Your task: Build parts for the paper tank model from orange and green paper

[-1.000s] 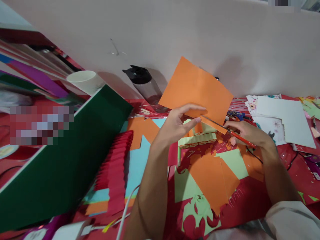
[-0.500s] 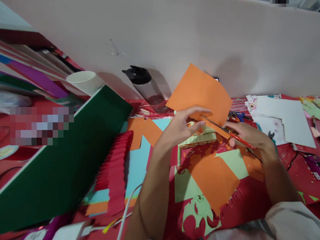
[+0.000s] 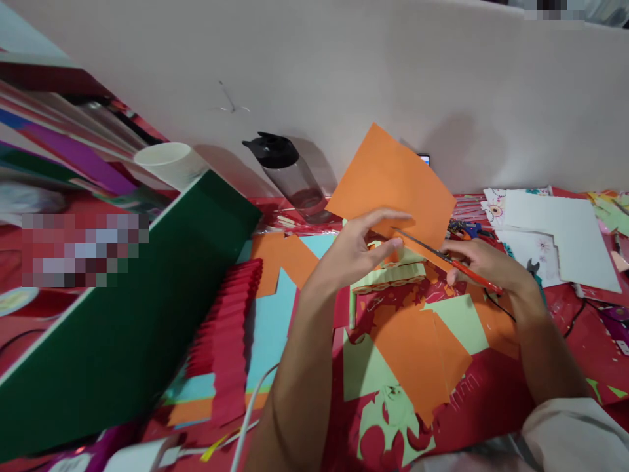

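My left hand (image 3: 363, 248) is closed on the left lower edge of an orange paper sheet (image 3: 393, 180), which it holds up at a tilt. In my right hand (image 3: 484, 262) is a pair of scissors with red handles (image 3: 474, 276). The scissor blades lie along the sheet's lower edge, where a narrow orange strip hangs. Beneath my hands sits a pale green folded paper piece (image 3: 390, 278). Cut orange paper (image 3: 413, 354) and light green paper with holes (image 3: 393, 426) lie closer to me.
A dark green board (image 3: 122, 314) leans at the left beside pleated red paper (image 3: 228, 341). A water bottle (image 3: 295, 177) and a white cup (image 3: 170, 164) stand near the wall. White card (image 3: 580, 229) and pliers (image 3: 533, 267) are on the right. A white cable (image 3: 246, 419) runs past my left forearm.
The right hand and the scissor handles have shifted very slightly. The left hand and the orange sheet stay nearly in place, and the view has moved a little.
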{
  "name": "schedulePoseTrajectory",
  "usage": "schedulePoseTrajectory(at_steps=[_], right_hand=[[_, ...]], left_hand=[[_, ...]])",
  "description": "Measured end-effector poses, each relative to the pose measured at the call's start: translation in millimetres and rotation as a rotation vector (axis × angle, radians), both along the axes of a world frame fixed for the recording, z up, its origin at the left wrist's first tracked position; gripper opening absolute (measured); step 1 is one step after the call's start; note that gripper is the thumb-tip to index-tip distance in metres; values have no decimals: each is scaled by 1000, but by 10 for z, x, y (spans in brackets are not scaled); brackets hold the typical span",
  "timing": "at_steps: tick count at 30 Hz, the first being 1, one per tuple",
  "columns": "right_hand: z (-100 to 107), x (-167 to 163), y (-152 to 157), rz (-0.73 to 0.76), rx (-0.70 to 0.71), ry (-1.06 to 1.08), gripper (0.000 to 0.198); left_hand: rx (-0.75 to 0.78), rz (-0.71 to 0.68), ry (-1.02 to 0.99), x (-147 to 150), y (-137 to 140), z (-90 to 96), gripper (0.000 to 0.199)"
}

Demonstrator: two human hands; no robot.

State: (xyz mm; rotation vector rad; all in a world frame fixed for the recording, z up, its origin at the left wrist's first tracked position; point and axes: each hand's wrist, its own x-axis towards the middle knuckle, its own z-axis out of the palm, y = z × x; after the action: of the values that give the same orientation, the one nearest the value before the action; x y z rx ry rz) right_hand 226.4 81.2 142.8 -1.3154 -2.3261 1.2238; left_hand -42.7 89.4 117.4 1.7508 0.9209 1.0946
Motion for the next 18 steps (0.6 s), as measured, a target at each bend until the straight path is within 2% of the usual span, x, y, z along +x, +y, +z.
schedulePoseTrajectory(at_steps=[7,12,18], right_hand=[[-48,68,29,33,30,-12,39],[-103,98,44,74,59,-18,39],[-84,65,29,96,71,-50,42]], left_hand=[[68,23,7,-98,30,-33,33],[61,47,25,-113,38,-59,34],[42,-5,29,-76,9,-12,33]])
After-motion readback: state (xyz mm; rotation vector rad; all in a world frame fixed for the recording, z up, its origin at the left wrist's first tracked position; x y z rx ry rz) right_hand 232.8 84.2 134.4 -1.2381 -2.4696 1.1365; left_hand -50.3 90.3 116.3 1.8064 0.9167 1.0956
